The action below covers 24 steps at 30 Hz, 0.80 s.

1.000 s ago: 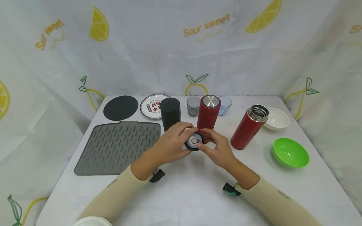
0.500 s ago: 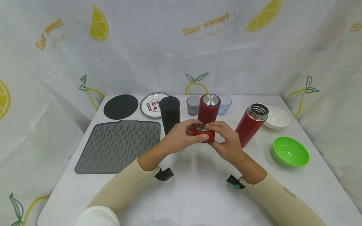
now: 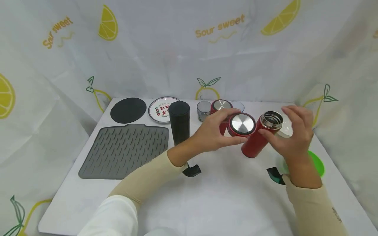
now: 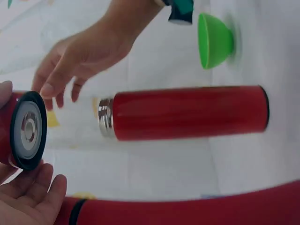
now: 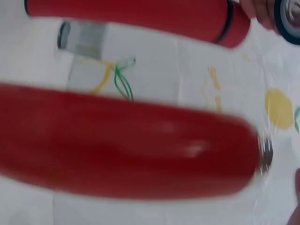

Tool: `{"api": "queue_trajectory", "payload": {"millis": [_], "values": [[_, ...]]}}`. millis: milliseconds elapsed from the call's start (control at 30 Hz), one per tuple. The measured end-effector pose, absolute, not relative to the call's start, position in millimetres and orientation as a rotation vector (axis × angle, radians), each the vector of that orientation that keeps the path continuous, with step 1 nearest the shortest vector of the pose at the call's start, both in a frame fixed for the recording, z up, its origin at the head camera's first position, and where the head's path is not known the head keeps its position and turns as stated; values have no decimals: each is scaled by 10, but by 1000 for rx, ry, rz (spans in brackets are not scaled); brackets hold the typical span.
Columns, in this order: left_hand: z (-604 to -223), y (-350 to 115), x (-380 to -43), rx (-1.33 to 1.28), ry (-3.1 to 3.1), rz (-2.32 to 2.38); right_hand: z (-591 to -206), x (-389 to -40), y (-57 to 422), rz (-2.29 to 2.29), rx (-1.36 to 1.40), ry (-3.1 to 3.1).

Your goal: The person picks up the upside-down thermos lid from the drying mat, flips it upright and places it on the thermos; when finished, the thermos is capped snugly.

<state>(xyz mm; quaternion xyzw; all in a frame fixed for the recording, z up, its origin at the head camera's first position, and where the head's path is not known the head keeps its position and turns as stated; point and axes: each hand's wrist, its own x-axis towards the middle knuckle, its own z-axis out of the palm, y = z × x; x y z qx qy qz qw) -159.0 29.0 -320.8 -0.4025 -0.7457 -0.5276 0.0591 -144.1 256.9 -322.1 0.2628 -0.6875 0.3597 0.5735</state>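
My left hand point(image 3: 211, 132) grips a red thermos lid point(image 3: 242, 124) with a brushed silver top, thumb on the near side and fingers on the far side. In the left wrist view the lid's pale underside, ringed in black, faces the uncapped red thermos point(image 4: 187, 112). That thermos stands on the table, its steel neck point(image 3: 271, 120) bare, just right of the lid in the head view. My right hand point(image 3: 295, 132) is raised by the neck, thumb and fingers spread apart with nothing between them. Its fingers also show in the left wrist view beyond the lid.
A capped red thermos point(image 3: 222, 105) stands behind the lid, with a black tumbler point(image 3: 180, 121) to its left. Glass cups point(image 3: 203, 109) stand behind. A grey ridged mat point(image 3: 127, 150) lies left. A green bowl point(image 3: 317, 164) and white bowl point(image 3: 285, 129) are partly hidden by my right hand.
Both hands were on the lid, turning it over from underside to silver top. My right hand has let go and moved right to the uncapped thermos; my left has carried the lid right.
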Motion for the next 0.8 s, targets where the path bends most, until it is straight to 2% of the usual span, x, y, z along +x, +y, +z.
{"api": "queue_trajectory", "payload": {"millis": [233, 333, 533, 800], "values": [[-3271, 801, -1661, -1231, -2273, -1548, -3350, -1665, 3476, 1625, 775, -2328], [-3371, 1012, -1689, -1180, -2277, -1539, -3507, -1760, 3636, 1672, 820, -2620], [-3413, 1239, -1758, -1005, -2310, -1500, -3798, -1928, 3579, 1675, 836, -2770], [-3423, 1345, -1933, -850, -2291, -1618, -3877, -2026, 3318, 1581, 684, -2740]]}}
